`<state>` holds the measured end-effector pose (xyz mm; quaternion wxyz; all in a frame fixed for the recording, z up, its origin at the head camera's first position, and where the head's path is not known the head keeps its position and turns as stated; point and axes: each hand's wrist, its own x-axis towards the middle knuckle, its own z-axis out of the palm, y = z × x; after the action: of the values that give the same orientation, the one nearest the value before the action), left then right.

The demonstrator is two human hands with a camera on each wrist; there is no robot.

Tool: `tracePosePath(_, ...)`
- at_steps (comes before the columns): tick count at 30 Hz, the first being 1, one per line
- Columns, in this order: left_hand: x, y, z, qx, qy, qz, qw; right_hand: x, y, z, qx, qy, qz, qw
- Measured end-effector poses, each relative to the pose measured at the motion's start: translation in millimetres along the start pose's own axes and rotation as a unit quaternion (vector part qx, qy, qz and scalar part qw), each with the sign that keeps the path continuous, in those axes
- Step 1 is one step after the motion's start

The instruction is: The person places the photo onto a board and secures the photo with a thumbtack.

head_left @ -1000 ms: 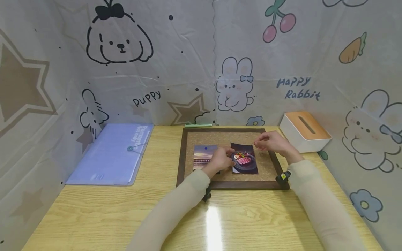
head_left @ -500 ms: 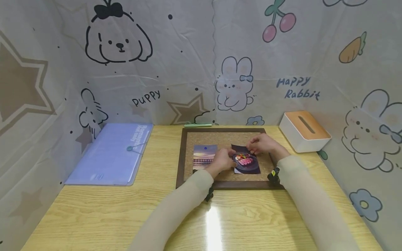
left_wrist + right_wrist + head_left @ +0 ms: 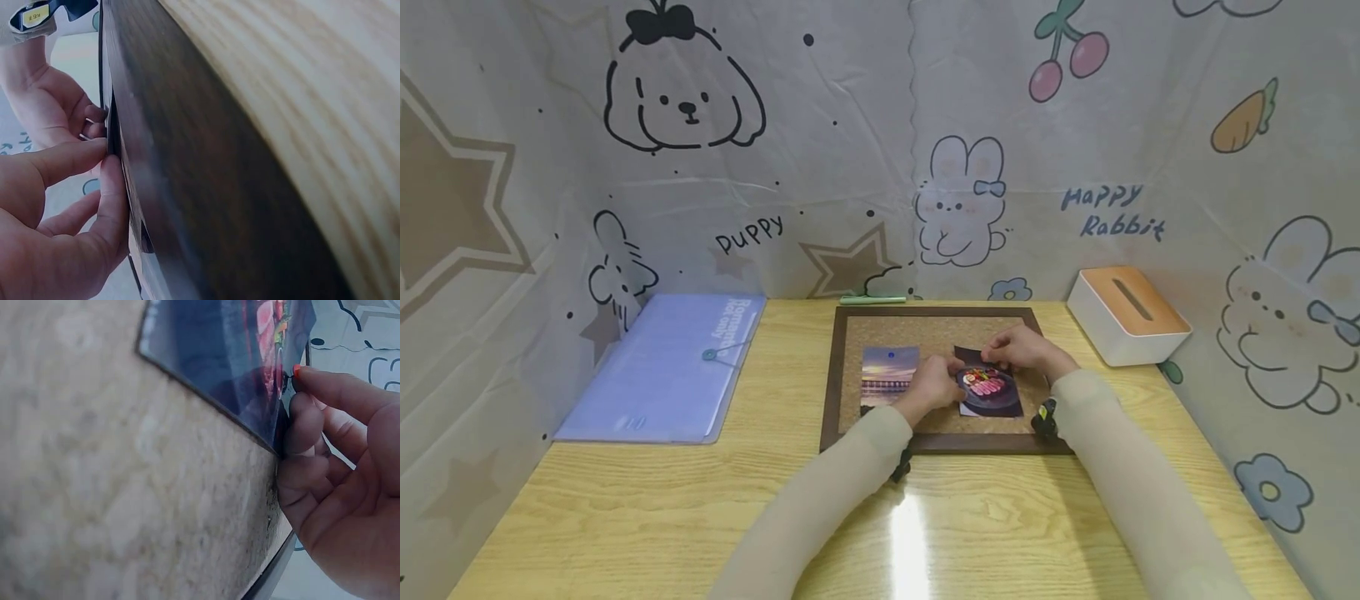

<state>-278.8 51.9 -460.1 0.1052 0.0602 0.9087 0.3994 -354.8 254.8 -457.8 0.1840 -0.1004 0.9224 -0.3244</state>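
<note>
A food photo [image 3: 988,392] lies on the cork board [image 3: 940,329] inside a dark wooden frame. At its left edge my left hand [image 3: 931,385] holds it between thumb and finger; the left wrist view shows the photo edge [image 3: 112,131] pinched there. My right hand [image 3: 1021,348] is over the photo's top edge, pinching a red push pin [image 3: 297,370] against the upper part of the print. Its other fingers curl beside the photo's corner. Left of my left hand, a sunset photo [image 3: 886,375] is fixed with a blue push pin [image 3: 891,355].
On the left of the wooden table [image 3: 662,517] lies a pale blue folder [image 3: 655,371] with a string closure. A green pen [image 3: 872,300] lies behind the board. To the back right stands a white tissue box [image 3: 1127,321] with a wood-toned lid, near the printed cloth wall.
My right hand has moved left, from beside the food photo onto its top edge. The food photo has shifted slightly right with my left hand still at its left edge.
</note>
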Motion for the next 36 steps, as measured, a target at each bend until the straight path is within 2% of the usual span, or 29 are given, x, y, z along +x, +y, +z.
tracePosePath(5, 0.2, 0.1, 0.7, 0.008, 0.003, 0.006, 0.9999, 2.1, -0.9, 0.0, -0.008, 0.002, 0.016, 0.9998)
tracePosePath(9, 0.3, -0.5, 1.0, 0.013, 0.006, 0.015, 0.9998, 3.6, -1.6, 0.1, 0.022, 0.01, 0.053, 0.9983)
tracePosePath(13, 1.0, -1.3, 1.1, 0.017, 0.01, 0.022, 0.9996, 4.9, -2.6, 0.4, 0.033, 0.015, 0.072, 0.9967)
tracePosePath(19, 0.8, -0.3, 1.3, 0.014, 0.005, 0.012, 0.9998, 5.8, -4.5, 0.3, 0.033, 0.011, 0.079, 0.9962)
tracePosePath(23, 1.2, -0.4, 1.3, 0.018, 0.009, 0.016, 0.9997, 6.3, -7.2, 0.3, 0.015, 0.015, 0.08, 0.9965)
tracePosePath(32, -0.2, 0.4, -0.3, 0.021, 0.007, 0.008, 0.9997, 7.7, -2.3, 3.0, 0.014, 0.021, 0.061, 0.9978)
tracePosePath(36, 3.7, -4.8, 1.9, 0.033, 0.013, 0.023, 0.9991, 6.3, 0.3, 1.7, 0.021, 0.017, 0.053, 0.9982)
